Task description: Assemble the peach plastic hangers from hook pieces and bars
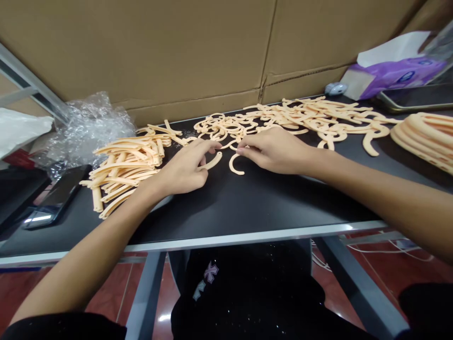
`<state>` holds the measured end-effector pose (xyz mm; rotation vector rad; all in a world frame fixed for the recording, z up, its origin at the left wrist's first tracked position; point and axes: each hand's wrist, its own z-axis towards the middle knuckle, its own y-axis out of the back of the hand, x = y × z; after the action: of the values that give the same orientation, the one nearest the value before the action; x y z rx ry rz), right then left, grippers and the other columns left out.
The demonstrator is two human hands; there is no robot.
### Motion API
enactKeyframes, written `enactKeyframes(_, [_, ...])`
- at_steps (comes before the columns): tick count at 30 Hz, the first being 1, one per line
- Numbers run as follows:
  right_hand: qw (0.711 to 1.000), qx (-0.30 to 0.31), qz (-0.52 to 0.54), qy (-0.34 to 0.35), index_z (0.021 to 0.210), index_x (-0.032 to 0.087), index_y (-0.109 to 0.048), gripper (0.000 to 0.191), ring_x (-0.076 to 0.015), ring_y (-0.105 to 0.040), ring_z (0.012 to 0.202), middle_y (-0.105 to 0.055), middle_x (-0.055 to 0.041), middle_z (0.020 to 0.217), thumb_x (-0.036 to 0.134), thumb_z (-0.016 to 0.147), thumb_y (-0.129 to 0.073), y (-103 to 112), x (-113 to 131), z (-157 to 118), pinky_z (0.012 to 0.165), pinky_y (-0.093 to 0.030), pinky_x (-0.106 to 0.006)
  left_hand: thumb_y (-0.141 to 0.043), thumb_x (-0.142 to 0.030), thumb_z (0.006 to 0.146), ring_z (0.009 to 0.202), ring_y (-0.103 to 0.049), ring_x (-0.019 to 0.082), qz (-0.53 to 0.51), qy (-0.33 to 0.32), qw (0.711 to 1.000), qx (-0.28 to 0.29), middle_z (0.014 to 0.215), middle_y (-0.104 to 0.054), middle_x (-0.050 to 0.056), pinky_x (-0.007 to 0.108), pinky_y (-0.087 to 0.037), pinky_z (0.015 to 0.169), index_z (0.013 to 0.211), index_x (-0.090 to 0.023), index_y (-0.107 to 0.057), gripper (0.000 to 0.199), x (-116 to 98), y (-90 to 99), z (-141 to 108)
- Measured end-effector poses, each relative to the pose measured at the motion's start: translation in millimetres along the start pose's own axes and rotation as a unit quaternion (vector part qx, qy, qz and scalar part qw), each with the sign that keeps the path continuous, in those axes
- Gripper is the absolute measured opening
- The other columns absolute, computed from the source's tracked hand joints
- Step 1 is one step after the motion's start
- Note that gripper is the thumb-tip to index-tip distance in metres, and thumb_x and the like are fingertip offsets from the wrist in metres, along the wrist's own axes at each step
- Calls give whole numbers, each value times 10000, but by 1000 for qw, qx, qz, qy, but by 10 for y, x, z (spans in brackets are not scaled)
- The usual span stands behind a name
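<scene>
Left hand (pixel 184 166) grasping a curved peach rubber strip (pixel 214 160) | right hand (pixel 272 151) fingertips (pixel 240 150) touching a J-shaped peach rubber hook (pixel 234 165), grip unclear | both working over a black tabletop (pixel 255 203), beside heaped peach rubber strips (pixel 123 165)

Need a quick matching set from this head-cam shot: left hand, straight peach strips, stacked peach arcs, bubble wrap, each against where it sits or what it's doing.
Things:
1. Left hand
2. Straight peach strips
3. Stacked peach arcs
4. Bubble wrap

Places:
A. Heaped on the black table top, left of the hands
B. Crumpled behind the strips, at far left
C. Fingers at a curved peach piece, mid-table
D. Layered at the table's right edge

Pairs: 1-C, 2-A, 3-D, 4-B
</scene>
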<state>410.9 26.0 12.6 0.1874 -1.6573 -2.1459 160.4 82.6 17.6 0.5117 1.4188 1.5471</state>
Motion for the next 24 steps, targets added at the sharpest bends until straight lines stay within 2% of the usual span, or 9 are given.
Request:
enactKeyframes(3, [999, 31, 27, -11, 1020, 178, -773, 325, -174, -581, 669, -714, -46, 758, 415, 991, -552, 19, 22, 2, 630, -324, -292, -485, -46, 701, 895, -675, 182, -38, 3, 999, 2, 1108, -724, 69, 304, -548, 794, 1319, -140, -609, 638, 13, -26, 3])
enactKeyframes(7, [998, 49, 40, 5, 867, 170, -753, 307, -161, -540, 634, -690, -44, 729, 378, 957, -546, 41, 16, -2, 615, -317, -298, -475, -36, 747, 970, -711, 195, -44, -9, 999, -12, 1086, -768, 57, 329, -565, 884, 1189, -158, -703, 512, -20, -50, 3])
enactKeyframes(9, [998, 16, 53, 3, 826, 171, -729, 263, -164, -536, 635, -671, -42, 714, 327, 928, -544, 52, 3, -6, 621, -329, -305, -486, -45, 763, 983, -717, 197, -37, -21, 999, -21, 1087, -780, 46, 335, -564, 912, 1115, -171, -734, 449, -34, -56, 2])
enactKeyframes(12, [994, -82, 72, 17, 788, 187, -705, 205, -192, -562, 696, -661, -53, 739, 295, 888, -562, 75, -12, -11, 662, -373, -326, -494, -52, 781, 942, -714, 192, -32, -38, 998, -35, 1027, -786, 31, 336, -555, 887, 1032, -181, -748, 380, -42, -63, 2])
enactKeyframes(14, [986, -150, 74, 26, 787, 202, -703, 199, -212, -577, 741, -660, -61, 765, 303, 895, -570, 96, -9, -13, 705, -403, -349, -491, -45, 793, 921, -696, 191, -29, -58, 997, -41, 968, -776, 26, 354, -541, 892, 972, -185, -749, 344, -47, -66, 5])
enactKeyframes(16, [978, -190, 87, 8, 833, 216, -716, 207, -222, -588, 753, -654, -55, 756, 335, 925, -573, 112, 4, -16, 737, -428, -369, -491, -36, 811, 943, -674, 194, -27, -90, 994, -52, 946, -759, 28, 380, -520, 930, 890, -192, -751, 313, -58, -67, 8])
enactKeyframes(20, [960, -198, 192, -55, 906, 223, -700, 200, -206, -607, 698, -658, -30, 707, 396, 941, -607, 98, 45, -14, 708, -474, -370, -520, -59, 856, 949, -646, 187, -35, -120, 988, -90, 963, -712, 44, 365, -507, 917, 778, -200, -762, 291, -96, -69, 8])
enactKeyframes(24, [918, -164, 356, -68, 859, 218, -623, 143, -196, -663, 689, -689, -27, 730, 347, 889, -676, 31, 77, 10, 672, -527, -357, -508, -39, 834, 842, -660, 146, -86, -98, 990, -58, 885, -700, 26, 296, -521, 825, 771, -184, -746, 285, -133, -68, -2])
